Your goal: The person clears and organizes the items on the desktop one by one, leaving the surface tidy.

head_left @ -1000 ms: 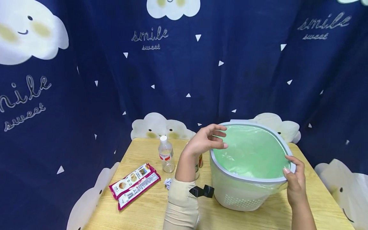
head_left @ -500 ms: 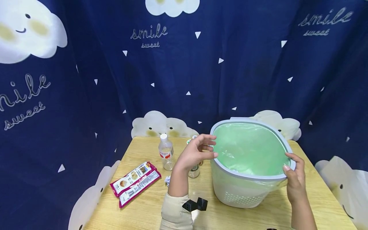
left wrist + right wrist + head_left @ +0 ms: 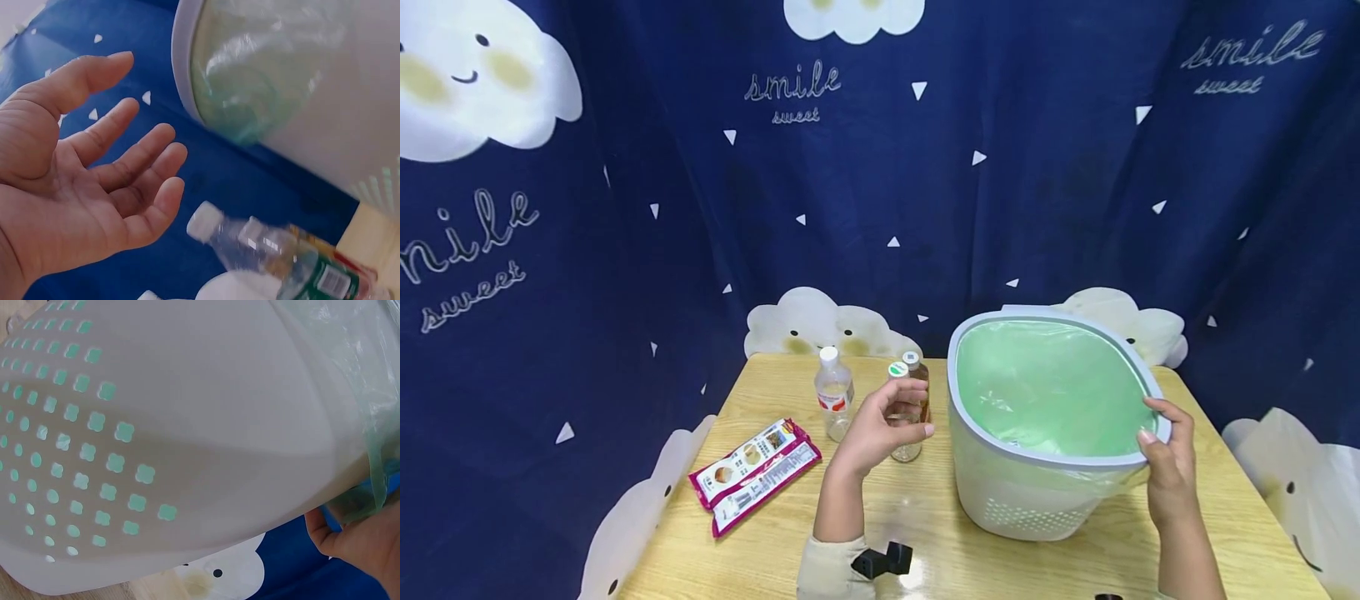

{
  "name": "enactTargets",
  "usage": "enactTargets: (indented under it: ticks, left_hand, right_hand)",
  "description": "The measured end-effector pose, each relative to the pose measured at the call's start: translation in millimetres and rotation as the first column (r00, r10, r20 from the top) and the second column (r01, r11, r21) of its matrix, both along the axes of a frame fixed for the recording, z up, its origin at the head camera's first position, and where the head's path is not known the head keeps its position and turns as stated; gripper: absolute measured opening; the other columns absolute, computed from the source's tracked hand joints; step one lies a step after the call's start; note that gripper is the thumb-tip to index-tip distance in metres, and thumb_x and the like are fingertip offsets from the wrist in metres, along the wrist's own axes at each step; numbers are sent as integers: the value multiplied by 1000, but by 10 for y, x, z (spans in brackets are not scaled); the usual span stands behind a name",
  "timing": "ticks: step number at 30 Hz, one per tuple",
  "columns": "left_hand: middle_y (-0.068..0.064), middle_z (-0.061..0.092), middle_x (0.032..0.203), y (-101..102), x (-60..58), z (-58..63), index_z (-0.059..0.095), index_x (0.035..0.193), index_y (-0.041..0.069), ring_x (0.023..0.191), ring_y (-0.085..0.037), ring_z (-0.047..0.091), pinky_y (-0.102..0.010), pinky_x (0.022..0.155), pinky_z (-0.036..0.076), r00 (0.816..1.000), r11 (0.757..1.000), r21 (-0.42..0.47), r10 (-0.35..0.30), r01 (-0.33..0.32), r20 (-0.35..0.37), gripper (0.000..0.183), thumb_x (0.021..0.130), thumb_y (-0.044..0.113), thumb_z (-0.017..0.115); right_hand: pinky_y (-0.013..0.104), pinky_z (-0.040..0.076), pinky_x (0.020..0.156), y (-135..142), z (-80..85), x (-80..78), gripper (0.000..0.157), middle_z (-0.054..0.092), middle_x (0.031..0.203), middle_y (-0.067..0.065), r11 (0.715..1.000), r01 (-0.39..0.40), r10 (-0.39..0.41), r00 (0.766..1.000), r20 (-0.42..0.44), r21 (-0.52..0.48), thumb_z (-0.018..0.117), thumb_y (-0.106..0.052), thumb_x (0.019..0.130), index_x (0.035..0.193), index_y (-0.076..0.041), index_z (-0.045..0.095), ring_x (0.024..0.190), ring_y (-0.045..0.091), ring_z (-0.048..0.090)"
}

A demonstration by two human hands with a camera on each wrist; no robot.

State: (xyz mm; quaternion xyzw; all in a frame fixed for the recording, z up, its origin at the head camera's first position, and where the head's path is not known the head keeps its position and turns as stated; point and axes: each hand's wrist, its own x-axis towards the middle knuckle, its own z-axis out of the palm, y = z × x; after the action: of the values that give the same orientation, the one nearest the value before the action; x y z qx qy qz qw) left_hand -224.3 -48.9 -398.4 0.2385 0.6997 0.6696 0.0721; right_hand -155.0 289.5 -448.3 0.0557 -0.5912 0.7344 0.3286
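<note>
My right hand (image 3: pixel 1172 471) grips the rim of a pale wastebasket (image 3: pixel 1022 492), thumb and fingers over its edge. A thin green plastic bag (image 3: pixel 1052 387) lines the basket and hangs over the rim. In the right wrist view the basket's perforated wall (image 3: pixel 237 419) covers most of the picture, with part of the hand (image 3: pixel 365 544) at lower right. My left hand (image 3: pixel 880 429), fingers loosely bent and nothing in them, hovers in front of two bottles. One is a clear bottle (image 3: pixel 906 452) with a green label (image 3: pixel 325 278), partly hidden; a brown bottle (image 3: pixel 922 379) stands behind it.
Left of the hand stands a clear white-capped bottle (image 3: pixel 835 400) with a red-and-white label. A pink-and-white snack wrapper (image 3: pixel 756 477) lies on the wooden table (image 3: pixel 775 567). A dark blue curtain (image 3: pixel 850 183) hangs behind.
My left hand has drawn away from the basket's left rim, moving left and down towards the bottles. The right hand keeps its grip on the rim.
</note>
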Motion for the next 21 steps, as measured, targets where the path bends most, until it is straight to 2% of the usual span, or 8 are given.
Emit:
enactTargets:
  ticks: [3, 6, 9, 11, 16, 21]
  left_hand:
    - [-15, 55, 118, -79, 27, -36, 53, 125, 2, 103, -34, 51, -46, 88, 43, 1000, 1000, 11, 24, -25, 9, 52, 76, -4, 71]
    - [-17, 54, 118, -156, 106, 13, 52, 124, 0, 104, -36, 50, -49, 89, 40, 999, 999, 16, 49, -49, 9, 52, 76, -6, 70]
    - [-16, 54, 118, -213, 178, 61, 53, 123, 0, 104, -36, 50, -50, 87, 40, 997, 997, -12, 76, -76, 0, 50, 77, -4, 69]
    - [-15, 54, 117, -266, 194, 44, 53, 123, 1, 105, -36, 49, -48, 86, 40, 995, 995, -35, 98, -98, -2, 49, 77, -2, 70]
    - [-15, 54, 118, -434, 136, -109, 53, 123, 0, 108, -42, 47, -45, 86, 40, 988, 987, -35, 157, -157, 10, 50, 77, -1, 71]
    - [-12, 54, 120, -598, 28, -423, 55, 123, 4, 107, -36, 48, -46, 87, 40, 977, 978, -10, 209, -209, 40, 49, 77, -2, 72]
  right_hand:
    - [18, 35, 84, -10, 12, 3, 43, 33, 129, 9, 1000, 4, -4, 1000, 6, 6, 37, -2, 83, 125, -6, 46, 108, 19, 38]
    - [18, 34, 85, -22, 12, 8, 43, 33, 129, 9, 1000, 8, -8, 1000, 5, -5, 37, -1, 83, 124, -6, 46, 108, 19, 37]
    - [18, 34, 85, -5, 8, 14, 42, 34, 128, 9, 1000, 15, -15, 1000, -1, -18, 36, 0, 82, 123, -6, 47, 108, 19, 38]
    - [18, 34, 85, 6, -2, 16, 42, 34, 128, 10, 1000, 20, -20, 1000, -4, -24, 36, 0, 82, 123, -5, 47, 108, 18, 38]
    - [19, 34, 85, 24, -30, 0, 43, 34, 128, 10, 1000, 18, -18, 1000, -7, -23, 37, -1, 82, 124, -6, 47, 107, 19, 38]
    - [19, 34, 83, 13, -36, -16, 42, 34, 127, 9, 1000, 14, -14, 1000, -7, -5, 37, -2, 83, 124, -6, 46, 106, 19, 39]
